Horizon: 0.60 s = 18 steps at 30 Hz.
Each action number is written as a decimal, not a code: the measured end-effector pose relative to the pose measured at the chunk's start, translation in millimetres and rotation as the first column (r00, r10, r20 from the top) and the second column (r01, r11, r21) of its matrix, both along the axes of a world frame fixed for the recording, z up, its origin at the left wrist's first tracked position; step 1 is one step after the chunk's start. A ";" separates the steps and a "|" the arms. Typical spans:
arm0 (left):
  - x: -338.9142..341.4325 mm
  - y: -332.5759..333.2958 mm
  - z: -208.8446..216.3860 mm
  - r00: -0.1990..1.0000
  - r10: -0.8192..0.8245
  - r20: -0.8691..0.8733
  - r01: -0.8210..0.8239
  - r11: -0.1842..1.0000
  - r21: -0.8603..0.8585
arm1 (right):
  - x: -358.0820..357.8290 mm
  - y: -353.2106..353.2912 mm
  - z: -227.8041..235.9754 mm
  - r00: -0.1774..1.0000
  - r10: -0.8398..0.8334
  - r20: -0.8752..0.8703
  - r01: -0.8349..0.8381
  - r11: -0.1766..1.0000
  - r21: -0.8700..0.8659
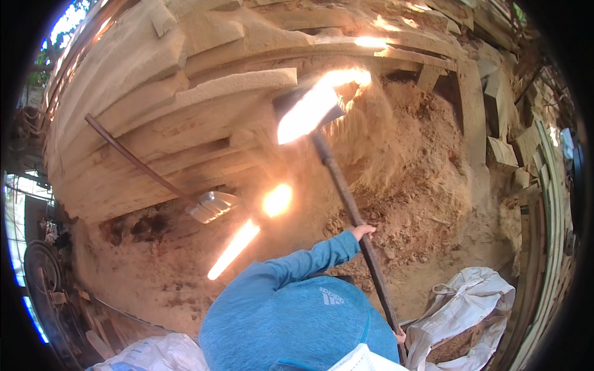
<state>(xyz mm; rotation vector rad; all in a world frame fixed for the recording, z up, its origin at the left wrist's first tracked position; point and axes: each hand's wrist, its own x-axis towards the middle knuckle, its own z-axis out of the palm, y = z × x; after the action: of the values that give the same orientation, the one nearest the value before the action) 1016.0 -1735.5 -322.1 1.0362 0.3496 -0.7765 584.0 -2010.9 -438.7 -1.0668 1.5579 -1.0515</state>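
My left hand (364,231) is closed round the middle of a long-handled shovel (341,182). Lower down, near the handle's end, my right hand (401,337) grips the same shovel; only part of it shows. The dark blade is raised at the far end, in front of stacked wood, and glaring sunlight washes out much of it. Loose brown material that looks like sawdust streams down beside the blade. Below and right of it rises a heap of sawdust (421,179). My left arm, in a blue sleeve, reaches across to the handle.
Dusty stacked timber (247,37) fills the far side. A second shovel (139,162) leans there, its metal blade low. An open white sack (479,284) with brown material lies at right; another white sack (161,353) is near left. Long boards (547,247) stand at the right edge.
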 end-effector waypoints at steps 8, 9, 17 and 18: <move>16.5 127.2 -41.5 0.910 0.389 -0.142 -0.377 0.921 0.103 | 122.3 31.2 -28.9 0.970 -0.017 0.243 -0.098 0.888 0.450; 28.1 142.7 -42.0 0.898 0.426 -0.109 -0.419 0.904 0.085 | 148.1 38.8 -30.0 0.968 -0.050 0.245 -0.088 0.849 0.521; 129.3 150.2 -42.3 0.789 0.614 -0.019 -0.610 0.787 0.096 | 274.9 70.0 -7.6 0.833 -0.174 0.525 -0.177 0.816 0.551; 134.2 139.4 -48.2 0.798 0.603 -0.003 -0.601 0.796 0.073 | 274.0 65.8 -1.8 0.835 -0.144 0.530 -0.186 0.834 0.520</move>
<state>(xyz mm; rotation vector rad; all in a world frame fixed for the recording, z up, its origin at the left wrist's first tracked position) 1150.2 -1596.1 -370.3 0.9007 0.6950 -0.1959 857.9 -1945.1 -440.4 -0.3215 1.2373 -0.7194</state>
